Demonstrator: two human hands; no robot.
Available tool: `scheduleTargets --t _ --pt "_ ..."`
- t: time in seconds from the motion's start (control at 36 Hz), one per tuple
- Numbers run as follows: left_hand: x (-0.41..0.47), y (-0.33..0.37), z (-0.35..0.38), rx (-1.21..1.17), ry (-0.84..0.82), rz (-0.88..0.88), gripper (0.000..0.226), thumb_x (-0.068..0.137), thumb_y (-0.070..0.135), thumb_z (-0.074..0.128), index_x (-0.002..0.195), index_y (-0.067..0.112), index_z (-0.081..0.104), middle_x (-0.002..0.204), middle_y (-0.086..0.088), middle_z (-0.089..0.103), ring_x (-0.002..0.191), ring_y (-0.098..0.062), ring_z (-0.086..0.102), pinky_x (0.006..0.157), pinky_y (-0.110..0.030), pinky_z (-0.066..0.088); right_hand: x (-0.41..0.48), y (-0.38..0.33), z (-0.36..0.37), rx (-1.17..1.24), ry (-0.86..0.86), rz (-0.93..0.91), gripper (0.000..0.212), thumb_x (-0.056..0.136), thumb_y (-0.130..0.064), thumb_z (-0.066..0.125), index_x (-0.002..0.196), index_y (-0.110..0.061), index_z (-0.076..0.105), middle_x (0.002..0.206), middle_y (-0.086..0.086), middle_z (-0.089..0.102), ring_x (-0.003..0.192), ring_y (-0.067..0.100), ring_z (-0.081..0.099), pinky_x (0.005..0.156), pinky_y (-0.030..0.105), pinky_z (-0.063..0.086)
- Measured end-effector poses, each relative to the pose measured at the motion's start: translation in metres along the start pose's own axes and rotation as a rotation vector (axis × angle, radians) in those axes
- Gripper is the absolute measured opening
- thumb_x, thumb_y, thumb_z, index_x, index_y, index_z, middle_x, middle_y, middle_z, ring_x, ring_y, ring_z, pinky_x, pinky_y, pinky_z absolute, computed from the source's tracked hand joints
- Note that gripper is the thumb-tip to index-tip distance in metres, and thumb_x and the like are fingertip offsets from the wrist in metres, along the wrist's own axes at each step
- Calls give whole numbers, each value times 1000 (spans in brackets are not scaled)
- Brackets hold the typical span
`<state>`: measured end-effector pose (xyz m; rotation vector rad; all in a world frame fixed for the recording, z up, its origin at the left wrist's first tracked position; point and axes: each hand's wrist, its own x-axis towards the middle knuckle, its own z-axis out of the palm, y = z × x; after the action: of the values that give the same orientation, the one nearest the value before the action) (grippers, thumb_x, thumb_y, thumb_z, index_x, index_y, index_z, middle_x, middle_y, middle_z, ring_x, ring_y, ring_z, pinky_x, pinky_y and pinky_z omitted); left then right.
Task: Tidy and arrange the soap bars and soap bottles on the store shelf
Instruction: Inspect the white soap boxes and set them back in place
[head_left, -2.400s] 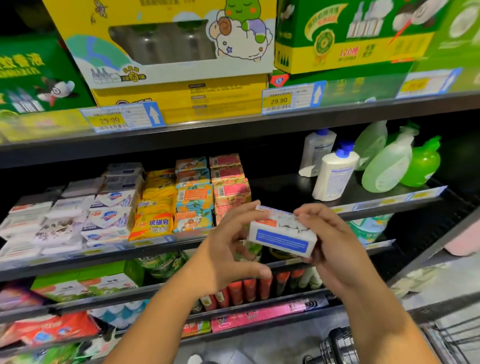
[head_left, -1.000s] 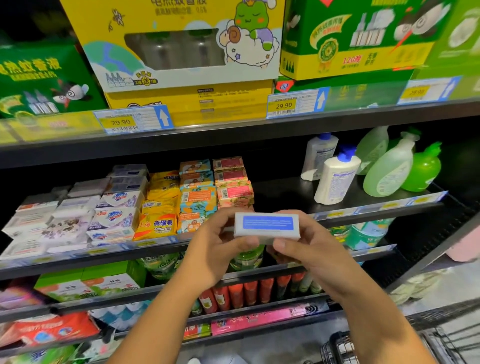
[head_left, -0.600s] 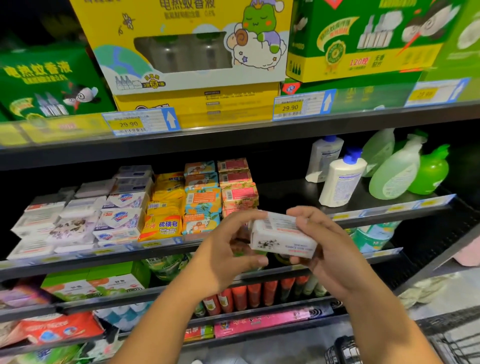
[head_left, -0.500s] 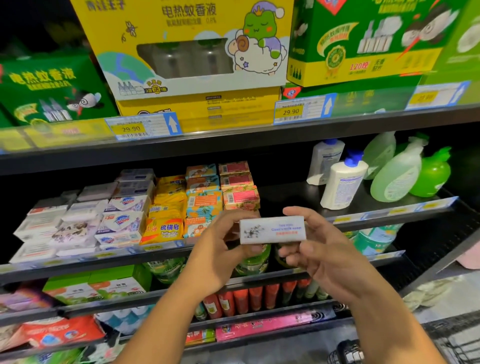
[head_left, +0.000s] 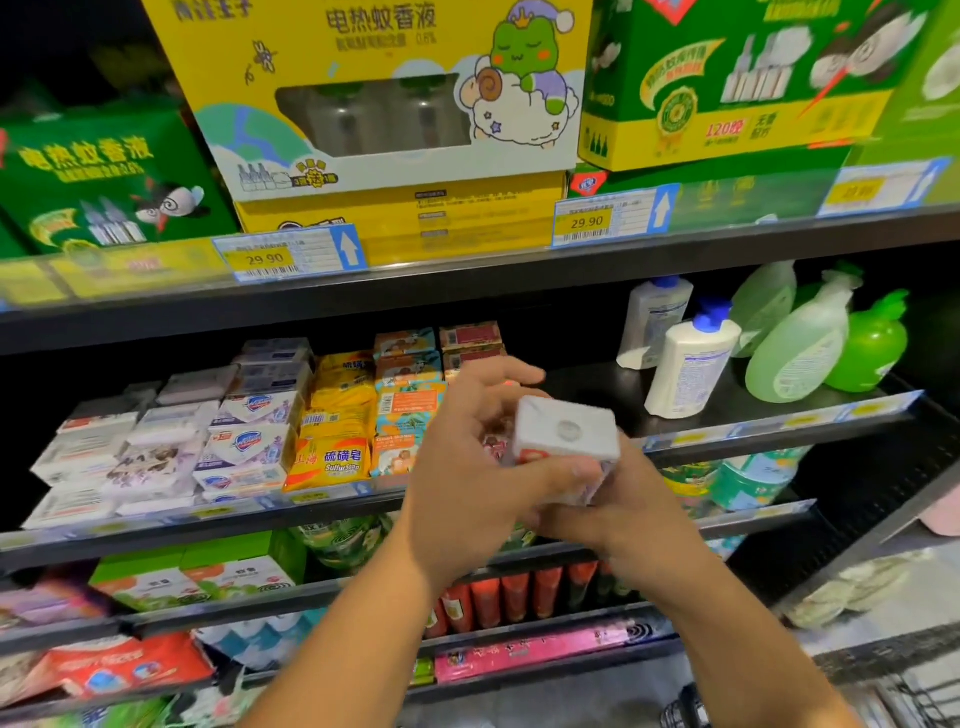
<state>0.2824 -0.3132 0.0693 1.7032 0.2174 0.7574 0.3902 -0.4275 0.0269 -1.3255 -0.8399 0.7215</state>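
I hold a white boxed soap bar (head_left: 566, 434) in front of the middle shelf, one end face turned toward me. My left hand (head_left: 467, 467) grips it from the left, thumb across its lower front. My right hand (head_left: 623, 514) holds it from below and the right. Behind them, stacked soap bars fill the shelf's left half: white and purple packs (head_left: 244, 441), yellow sulfur soap (head_left: 332, 462), orange and teal boxes (head_left: 408, 410). White soap bottles with blue caps (head_left: 688, 358) and green pump bottles (head_left: 800, 348) stand on the right.
The dark shelf (head_left: 587, 384) shows bare surface between the soap stacks and the bottles. Large mosquito-liquid boxes (head_left: 384, 104) sit on the shelf above. Lower shelves carry green packs, red tubes (head_left: 509, 597) and more bottles. A wire basket (head_left: 883, 696) is at the bottom right.
The soap box has been turned in my hands from its long side facing me to an end face. Both hands shifted slightly up and toward the shelf.
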Motion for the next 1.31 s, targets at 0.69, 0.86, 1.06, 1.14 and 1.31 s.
scheduleTargets --t 0.69,0.86,1.06,1.14,1.31 --pt "-16 -47 0 80 -183 -224 65 73 1 81 127 22 52 110 13 70 105 -10 67 84 -25 55 -2 -15 3 27 200 -193 66 40 -40 98 97 -41 65 96 3 74 94 22 71 70 36 59" --pt "-10 -43 -16 -129 22 -255 67 64 8 90 118 22 52 108 -12 73 100 -32 70 80 -44 61 6 -21 -20 208 239 -144 72 41 -46 99 103 -27 68 92 7 74 87 20 71 67 31 58" --pt "0 -42 -14 -228 166 -458 33 88 32 70 115 23 53 68 -12 56 45 -23 52 36 -25 33 12 -9 -20 127 233 300 28 86 -30 73 103 -8 74 81 9 71 61 16 57 45 23 39" --pt "4 -58 -15 -166 74 -684 26 100 32 59 120 18 52 54 -6 48 39 -17 46 35 -22 29 13 0 -21 3 152 476 36 97 -36 61 104 -4 73 73 16 68 52 17 57 36 22 32" --pt "11 -64 -18 -167 -7 -708 18 104 20 51 121 26 51 77 -13 60 48 -16 53 38 -24 39 19 0 -29 -4 77 531 35 99 -40 57 115 -9 66 94 13 76 72 18 69 54 31 54"
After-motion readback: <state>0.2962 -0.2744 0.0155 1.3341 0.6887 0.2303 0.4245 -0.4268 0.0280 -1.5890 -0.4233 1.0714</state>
